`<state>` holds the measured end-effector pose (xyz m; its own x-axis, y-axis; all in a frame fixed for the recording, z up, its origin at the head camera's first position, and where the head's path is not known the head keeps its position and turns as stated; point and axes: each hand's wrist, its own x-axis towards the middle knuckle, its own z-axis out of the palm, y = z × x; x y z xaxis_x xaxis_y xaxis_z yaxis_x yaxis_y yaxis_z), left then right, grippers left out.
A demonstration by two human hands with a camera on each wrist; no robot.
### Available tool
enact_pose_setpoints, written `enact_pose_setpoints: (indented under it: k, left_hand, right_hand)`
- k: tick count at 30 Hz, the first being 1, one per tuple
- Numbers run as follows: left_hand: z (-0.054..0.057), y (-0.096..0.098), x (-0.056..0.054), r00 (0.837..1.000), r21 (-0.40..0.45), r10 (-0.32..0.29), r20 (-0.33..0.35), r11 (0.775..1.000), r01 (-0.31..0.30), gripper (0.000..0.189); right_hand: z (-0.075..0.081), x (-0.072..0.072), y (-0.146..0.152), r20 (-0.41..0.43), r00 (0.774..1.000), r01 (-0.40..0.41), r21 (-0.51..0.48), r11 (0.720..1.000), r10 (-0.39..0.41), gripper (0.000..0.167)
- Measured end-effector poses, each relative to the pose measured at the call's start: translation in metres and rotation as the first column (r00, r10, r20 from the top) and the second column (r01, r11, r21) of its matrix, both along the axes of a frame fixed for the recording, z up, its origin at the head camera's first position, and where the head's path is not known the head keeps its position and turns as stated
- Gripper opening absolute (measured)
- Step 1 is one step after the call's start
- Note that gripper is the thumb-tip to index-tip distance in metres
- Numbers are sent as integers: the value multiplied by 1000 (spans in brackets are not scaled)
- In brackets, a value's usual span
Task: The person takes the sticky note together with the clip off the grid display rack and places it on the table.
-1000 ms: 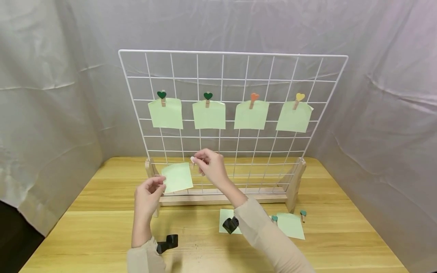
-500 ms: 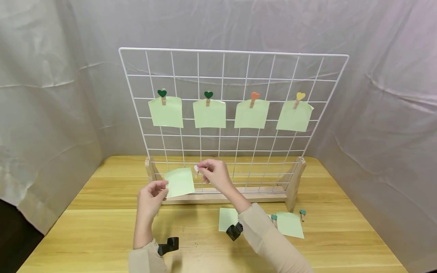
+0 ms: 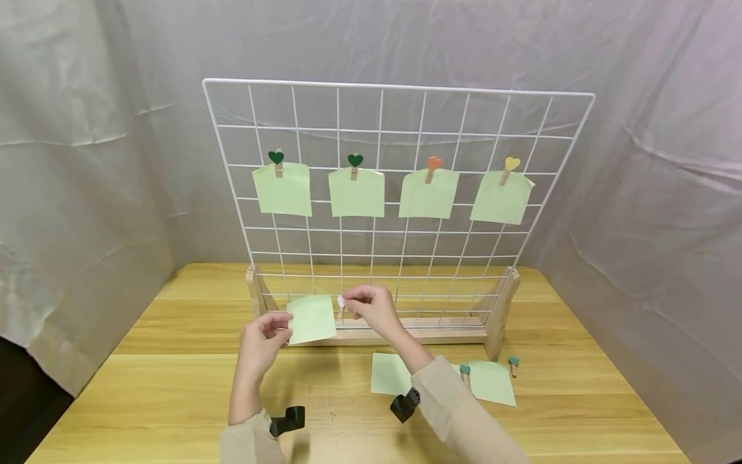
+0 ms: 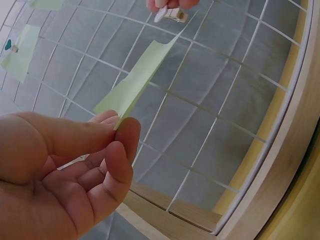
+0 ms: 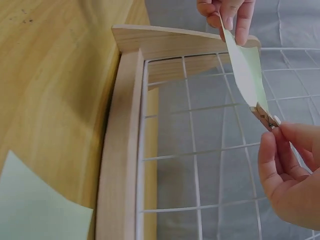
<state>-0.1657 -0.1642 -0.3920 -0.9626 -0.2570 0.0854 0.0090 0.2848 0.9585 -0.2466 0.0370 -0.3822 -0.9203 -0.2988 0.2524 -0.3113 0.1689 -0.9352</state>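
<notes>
My left hand (image 3: 259, 341) pinches a pale green paper note (image 3: 311, 319) by its left edge, thumb on one face and fingers on the other. The note is held low in front of the white wire grid (image 5: 196, 172). In my right hand (image 3: 375, 310) is a small wooden clothespin (image 5: 262, 116) with a white heart, pinched between thumb and fingers. The right wrist view shows the clothespin's tip right at the note's far edge. From the left wrist, the note (image 4: 137, 77) appears nearly edge-on, its far corner reaching toward the clothespin (image 4: 175, 15).
Several green notes (image 3: 356, 196) hang in a row on the grid from heart clothespins. A wooden base (image 3: 406, 336) supports the grid. On the table (image 3: 174, 386) lie green notes (image 3: 493, 383) and teal-heart clothespins (image 3: 513, 363). Grey cloth (image 3: 371, 38) surrounds the table.
Both hands have moved down and slightly right, carrying the note and the white-heart clothespin lower against the grid. The hanging notes keep their places on it.
</notes>
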Motion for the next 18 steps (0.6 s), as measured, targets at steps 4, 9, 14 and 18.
enact_pose_setpoints:
  k: [4,9,14,18]
  left_hand:
    - [-3,1,1,999,0,-27,27,1000,27,26]
    - [-9,2,2,997,7,-54,54,999,53,26]
    - [-15,5,1,996,8,-81,34,997,80,24]
    - [-18,7,-1,994,12,-101,41,995,100,25]
  right_hand:
    - [-8,-1,4,47,999,2,5,1000,-2,14]
    - [-20,-2,10,122,992,-15,-33,999,18,16]
    - [-27,-3,15,191,980,-44,-102,994,63,19]
    - [-32,-2,18,237,969,-41,-103,994,64,20]
